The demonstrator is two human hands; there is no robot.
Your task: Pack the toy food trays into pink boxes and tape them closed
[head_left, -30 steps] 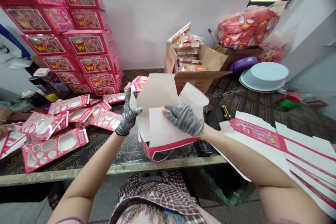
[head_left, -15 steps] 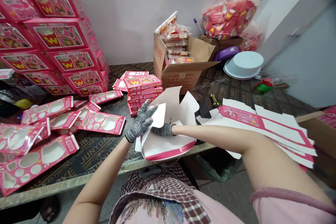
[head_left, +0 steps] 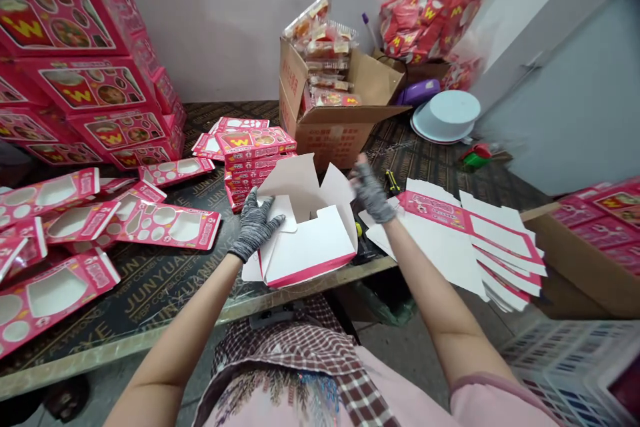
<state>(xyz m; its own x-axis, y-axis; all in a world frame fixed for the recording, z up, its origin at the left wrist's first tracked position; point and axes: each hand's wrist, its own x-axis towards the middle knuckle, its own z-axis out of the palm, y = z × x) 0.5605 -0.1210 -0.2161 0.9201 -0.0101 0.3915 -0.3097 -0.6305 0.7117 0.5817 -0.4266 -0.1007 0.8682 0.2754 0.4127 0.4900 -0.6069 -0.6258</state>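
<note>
A partly folded cardboard box, white inside with a pink edge, lies open at the table's front edge. My left hand, in a grey striped glove, rests with fingers spread on its left flap. On the other side, my right hand is raised beside the box's right flap, its gloved fingers apart and somewhat blurred. Just behind the left hand stands a stack of small pink boxes. To the right lies a fanned pile of flat pink and white box blanks.
Pink window sleeves lie scattered at left, before a tall stack of pink boxes. Behind stands an open carton of wrapped packs. A pale blue basin, a yellow-black cutter and another carton are at right.
My right hand has come out of the box and moved right, up beside its flap. The box's front panel now lies flatter and squarer. The view has shifted slightly to the right.
</note>
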